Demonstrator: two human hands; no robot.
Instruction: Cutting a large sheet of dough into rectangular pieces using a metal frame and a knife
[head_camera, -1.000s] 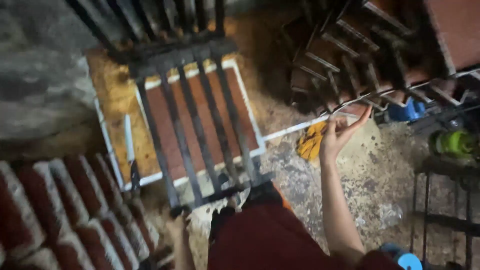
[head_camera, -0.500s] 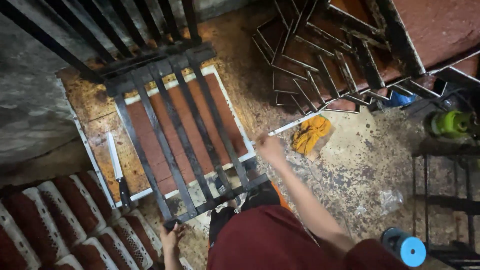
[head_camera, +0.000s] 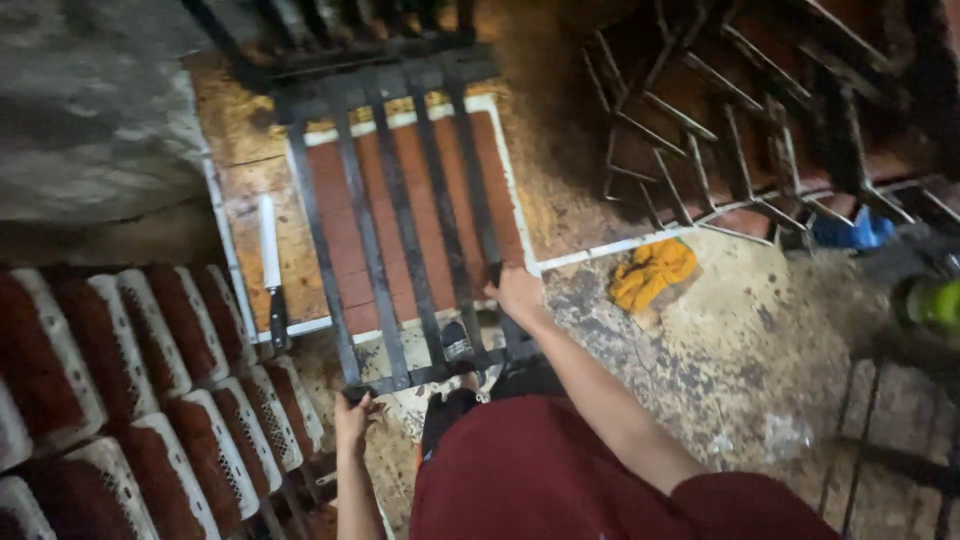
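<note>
Metal grate (head_camera: 400, 220) is the main thing here, a dark frame of long flat bars lying over a shallow tray (head_camera: 245, 150) packed with reddish-brown slabs, white rim around it, orange-stained board underneath. Everything else I'll place relative to that grate.

Left hand (head_camera: 352, 415) is down at the grate's near-left corner, fingers curled up around the end crossbar, so it's closed on the frame. Right hand (head_camera: 518, 295) is on the near-right side, wrapped around the outermost bar a bit further up from the end. Fingers look closed round it too, thumb side toward the camera. Both arms are bare, and there's a dark red garment (head_camera: 560, 470) filling the bottom of the view just below the grate's near end.

A dark shoe (head_camera: 457, 340) shows through the bars near the grate's near end, between the two hands; can't tell if it actually touches the metal.

To the left of the grate, lying on the orange board, there's a knife (head_camera: 270, 265) with a white blade and dark handle, parallel to the bars and just beside the frame.

Further left and nearer the camera, rows of white perforated moulds (head_camera: 190, 370) filled with that same red-brown stuff.

To the right of the grate, on the grubby floor, a crumpled yellow cloth (head_camera: 652, 272). Beyond that, up and right, a heap of other metal frames (head_camera: 720, 130) stacked at angles, and a blue cloth (head_camera: 850, 230) poking out under them.
</note>
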